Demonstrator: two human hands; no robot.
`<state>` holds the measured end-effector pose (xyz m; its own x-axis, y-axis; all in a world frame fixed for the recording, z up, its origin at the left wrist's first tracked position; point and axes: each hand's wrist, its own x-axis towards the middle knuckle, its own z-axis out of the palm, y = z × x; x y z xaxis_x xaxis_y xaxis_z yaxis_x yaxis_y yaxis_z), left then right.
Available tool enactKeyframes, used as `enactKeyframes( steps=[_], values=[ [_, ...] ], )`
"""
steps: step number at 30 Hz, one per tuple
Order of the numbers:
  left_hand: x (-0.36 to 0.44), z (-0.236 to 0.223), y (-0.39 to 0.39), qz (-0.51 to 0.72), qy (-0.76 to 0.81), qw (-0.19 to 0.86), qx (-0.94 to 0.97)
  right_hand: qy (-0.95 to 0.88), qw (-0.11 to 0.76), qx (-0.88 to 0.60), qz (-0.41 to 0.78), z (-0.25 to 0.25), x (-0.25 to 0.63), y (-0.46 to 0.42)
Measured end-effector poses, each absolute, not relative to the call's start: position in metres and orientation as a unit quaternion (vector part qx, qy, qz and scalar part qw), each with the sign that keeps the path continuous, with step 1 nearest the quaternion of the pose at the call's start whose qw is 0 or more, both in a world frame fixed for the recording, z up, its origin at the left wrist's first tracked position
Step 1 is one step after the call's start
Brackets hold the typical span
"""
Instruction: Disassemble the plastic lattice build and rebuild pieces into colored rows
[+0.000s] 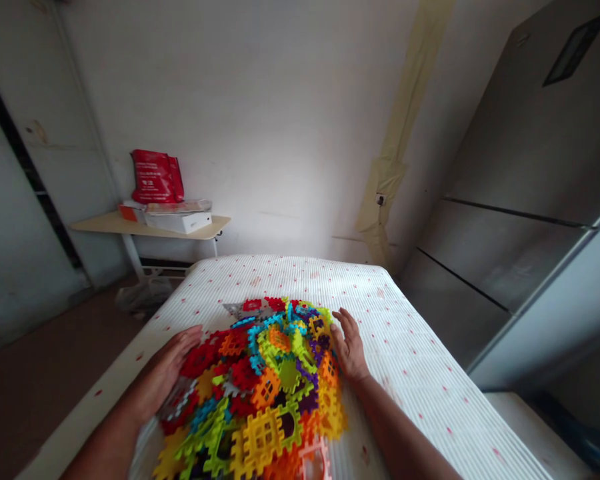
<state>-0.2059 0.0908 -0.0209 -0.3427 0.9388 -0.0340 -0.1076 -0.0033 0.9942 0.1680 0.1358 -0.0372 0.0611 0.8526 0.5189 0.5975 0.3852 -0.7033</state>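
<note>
A heap of notched plastic building tiles (267, 387) lies on a white striped cloth (405, 353) with small red marks. The tiles are red, orange, yellow, green, blue, purple and grey, many with square lattice openings. Along the heap's left edge rests my left hand (167, 365), fingers stretched out beside the red and grey tiles. On the opposite side, my right hand (349, 347) has its fingers apart, close against the yellow and orange tiles. Neither hand grips a tile. Whether the fingertips touch the heap, I cannot tell.
At the back left, a small wooden-topped table (105, 223) carries a red bag (153, 177) and a white box (180, 222). A grey refrigerator (505, 173) stands on the right. A wall socket (381, 199) sits among yellowish tape on the back wall.
</note>
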Motion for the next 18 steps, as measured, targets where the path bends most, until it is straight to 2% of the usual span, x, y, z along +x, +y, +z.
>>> enactKeyframes(
  steps=[2, 8, 13, 18],
  values=[
    [-0.218, -0.024, 0.088, 0.575, 0.561, 0.439, 0.403, -0.655, 0.483, -0.564, 0.139, -0.042, 0.175, 0.15],
    [-0.221, -0.033, 0.09, 0.539, 0.616, 0.333, 0.469, -0.656, 0.43, -0.585, 0.205, -0.037, 0.157, 0.177],
    [-0.196, -0.025, 0.092, 0.512, 0.618, 0.316, 0.505, -0.644, 0.422, -0.578, 0.27, -0.024, 0.128, 0.188],
    [-0.182, -0.02, 0.093, 0.502, 0.616, 0.309, 0.523, -0.649, 0.418, -0.569, 0.283, -0.022, 0.118, 0.194]
  ],
)
